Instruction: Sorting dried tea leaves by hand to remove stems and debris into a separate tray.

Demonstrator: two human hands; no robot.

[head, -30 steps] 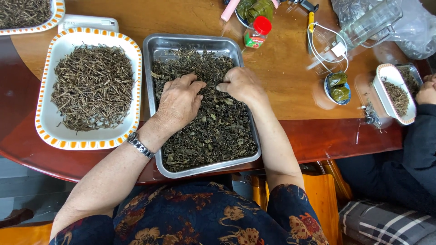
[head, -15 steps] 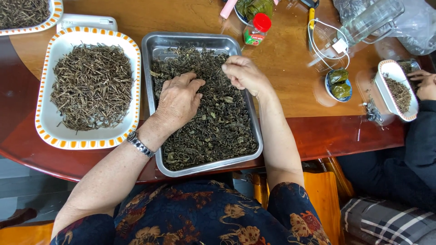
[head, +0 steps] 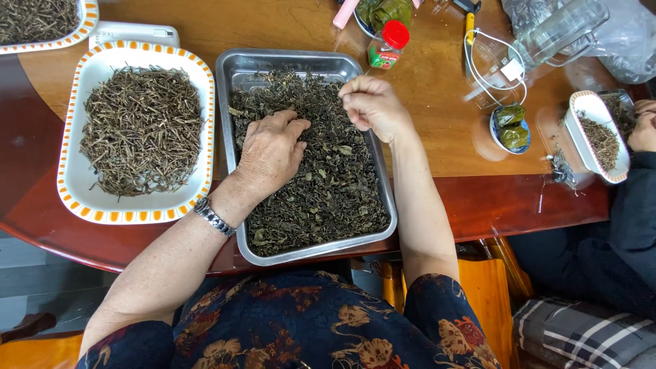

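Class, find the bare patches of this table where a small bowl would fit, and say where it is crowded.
Bare wood lies between the metal tray and the small dish, below the red-capped bottle, and above the tray's far rim. The far right corner, around the jug and bag, is crowded.

Metal tray (head: 236, 72) at frame centre on wooden table (head: 437, 137), dried leaves (head: 321, 198) in it. Left hand (head: 270, 150) flat on leaves mid-tray; right hand (head: 372, 106) above leaves at tray's upper right. Oval platter (head: 82, 205) just left of tray, dried stems (head: 140, 126) heaped in it. Small bottle (head: 387, 44) behind tray, upper centre. Small saucer (head: 509, 130) right of tray. Small dish (head: 581, 137) at right edge, beside another person's hand (head: 644, 126).
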